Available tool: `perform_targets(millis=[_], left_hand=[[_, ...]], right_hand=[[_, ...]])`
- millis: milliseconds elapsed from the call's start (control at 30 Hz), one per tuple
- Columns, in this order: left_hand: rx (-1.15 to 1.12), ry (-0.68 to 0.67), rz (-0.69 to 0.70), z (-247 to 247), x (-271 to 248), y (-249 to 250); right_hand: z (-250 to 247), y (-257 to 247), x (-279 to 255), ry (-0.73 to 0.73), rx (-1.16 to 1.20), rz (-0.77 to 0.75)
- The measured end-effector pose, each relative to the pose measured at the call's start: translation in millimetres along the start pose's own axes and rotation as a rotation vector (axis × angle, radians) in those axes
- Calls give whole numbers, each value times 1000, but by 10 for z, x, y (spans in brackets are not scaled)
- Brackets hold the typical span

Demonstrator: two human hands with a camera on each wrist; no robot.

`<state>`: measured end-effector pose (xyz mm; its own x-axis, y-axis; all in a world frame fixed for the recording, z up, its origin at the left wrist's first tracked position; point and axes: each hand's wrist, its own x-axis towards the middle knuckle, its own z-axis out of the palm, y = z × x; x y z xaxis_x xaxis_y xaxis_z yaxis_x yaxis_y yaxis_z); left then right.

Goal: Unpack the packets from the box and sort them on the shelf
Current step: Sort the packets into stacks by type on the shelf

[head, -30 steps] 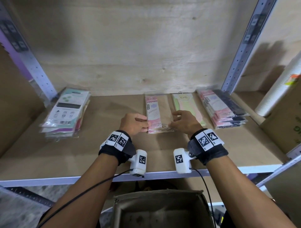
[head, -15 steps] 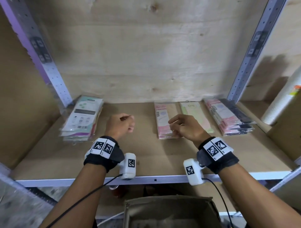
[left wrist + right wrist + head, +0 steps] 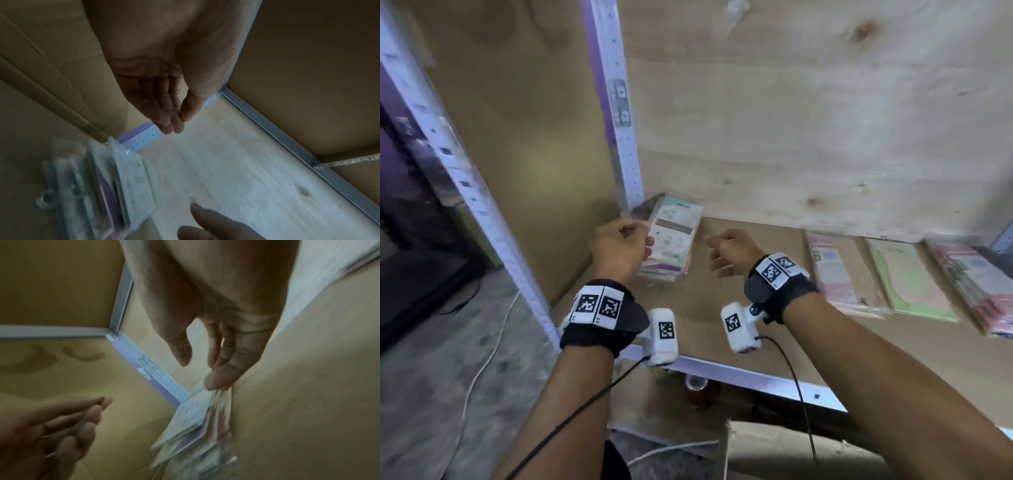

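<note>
Between the two hands sits the white stack [image 3: 674, 236] on the shelf [image 3: 709, 308], at its far left corner. Left hand [image 3: 619, 248] hovers beside it, fingers loosely curved, holding nothing. Right hand [image 3: 731, 251] hangs just right of it, fingers relaxed, empty too. Further right of that hand lie the pink packets [image 3: 839, 270], a green packet [image 3: 907, 281] and a pink stack [image 3: 976, 284]. The box [image 3: 774, 448] waits below the wrists.

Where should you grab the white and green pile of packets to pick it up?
Probably by the two long edges of the white and green pile, one hand each side from the front. It lies flat, loosely fanned, its far end near the shelf post.
</note>
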<state>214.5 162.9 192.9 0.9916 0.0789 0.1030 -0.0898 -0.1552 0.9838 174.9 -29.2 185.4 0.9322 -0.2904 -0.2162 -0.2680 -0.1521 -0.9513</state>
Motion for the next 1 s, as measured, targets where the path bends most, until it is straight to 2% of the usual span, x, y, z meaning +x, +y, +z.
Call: perform_targets(millis=[200, 300, 433, 600, 700, 833, 933, 1000], left_hand=[[7, 104, 8, -189, 15, -9], [3, 92, 6, -170, 16, 13], [-8, 73, 1, -96, 30, 27], [-50, 0, 2, 93, 19, 42], [-47, -110, -91, 304, -10, 33], [-170, -399, -335, 669, -181, 0], [-275, -564, -432, 913, -349, 35], [-397, -603, -473, 1060, -436, 101]], right_hand=[[624, -38, 468, -9, -164, -96], [696, 84, 562, 12, -174, -16], [530, 214, 562, -51, -122, 75], [27, 302, 327, -103, -46, 18], [-356, 337, 65, -137, 74, 7], [-887, 386, -324, -114, 116, -44], [-1218, 397, -598, -104, 53, -163], [-1392, 405, -758, -45, -32, -287]])
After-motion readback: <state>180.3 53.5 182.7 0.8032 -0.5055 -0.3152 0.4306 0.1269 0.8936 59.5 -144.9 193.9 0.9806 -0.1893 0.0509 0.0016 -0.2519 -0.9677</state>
